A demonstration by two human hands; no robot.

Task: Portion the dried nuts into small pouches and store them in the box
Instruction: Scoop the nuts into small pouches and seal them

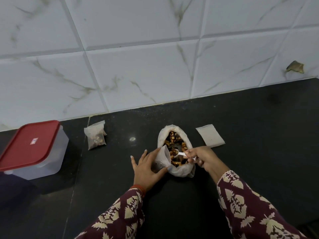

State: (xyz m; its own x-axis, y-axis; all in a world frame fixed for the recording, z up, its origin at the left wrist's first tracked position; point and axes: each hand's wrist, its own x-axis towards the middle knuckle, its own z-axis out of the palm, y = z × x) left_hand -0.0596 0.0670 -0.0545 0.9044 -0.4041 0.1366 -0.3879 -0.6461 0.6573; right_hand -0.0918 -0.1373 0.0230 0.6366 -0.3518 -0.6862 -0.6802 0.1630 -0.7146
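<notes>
I start at the large white cloth-like bag of mixed dried nuts [175, 145], which sits open near the middle of the black stone counter [241, 135], its mouth rolled down so the brown nuts show. My right hand [202, 158] pinches the handle of a small white plastic spoon [181, 154], whose bowl lies over the nuts inside the bag. My left hand [146, 167] holds a small translucent pouch [162, 159] against the bag's near-left edge, thumb below it and fingers spread behind, with the pouch's mouth tilted toward the spoon. A few dark bits seem to lie in its bottom, though I cannot tell how full it is.

I judge the work to be in its early-to-middle stretch. To the left, near the tiled wall [138, 66], small translucent filled pouches [95, 135] lean together; they look like two, possibly more. To the right of the bag a flat, empty white pouch [210, 136] lies waiting. The clear plastic box with the red lid [32, 149] stands at the far left, lid on, and I cannot see what is in it. So the filled pouches look not yet stored, the bag is still well stocked, and scooping, closing and boxing remain.
</notes>
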